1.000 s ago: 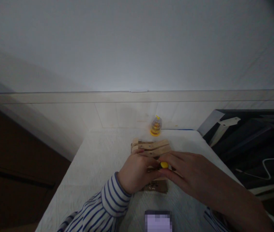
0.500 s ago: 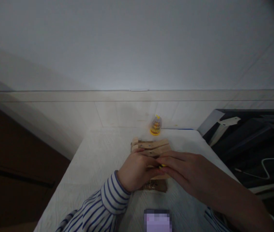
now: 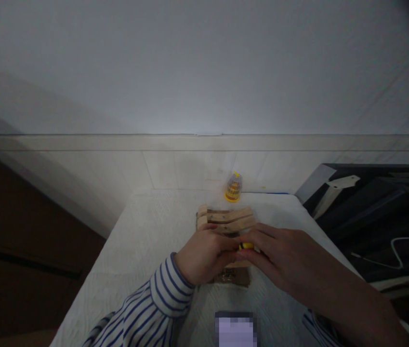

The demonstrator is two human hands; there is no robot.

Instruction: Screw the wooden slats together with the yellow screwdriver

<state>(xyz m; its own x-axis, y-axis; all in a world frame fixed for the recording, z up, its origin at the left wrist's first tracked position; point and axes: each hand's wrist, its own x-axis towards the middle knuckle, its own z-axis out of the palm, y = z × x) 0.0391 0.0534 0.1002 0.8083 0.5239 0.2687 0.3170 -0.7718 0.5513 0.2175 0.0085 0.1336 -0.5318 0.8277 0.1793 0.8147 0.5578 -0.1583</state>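
Observation:
My right hand (image 3: 274, 248) pinches a small yellow screwdriver (image 3: 248, 246) between thumb and fingers; a black part shows at its left end. My left hand (image 3: 209, 253) is closed, thumb and forefinger pointing right and meeting the screwdriver's black end. What the left fingertips grip is hidden. Under and just beyond both hands lies a piece made of light wooden slats (image 3: 233, 222), with small dark screw spots. Nearer to me, a brown, shiny flat packet (image 3: 235, 276) sticks out from below the hands.
A cone-shaped clear case with a yellow base (image 3: 232, 189) stands at the table's back edge by the wall. A phone (image 3: 236, 330) with a blurred screen lies at the near edge. White cloth covers the table (image 3: 139, 231). Dark panels and a white cable (image 3: 401, 255) are at right.
My right fingers have shifted slightly, and more of the yellow screwdriver shows between my hands. My left hand and the wooden slats have barely moved.

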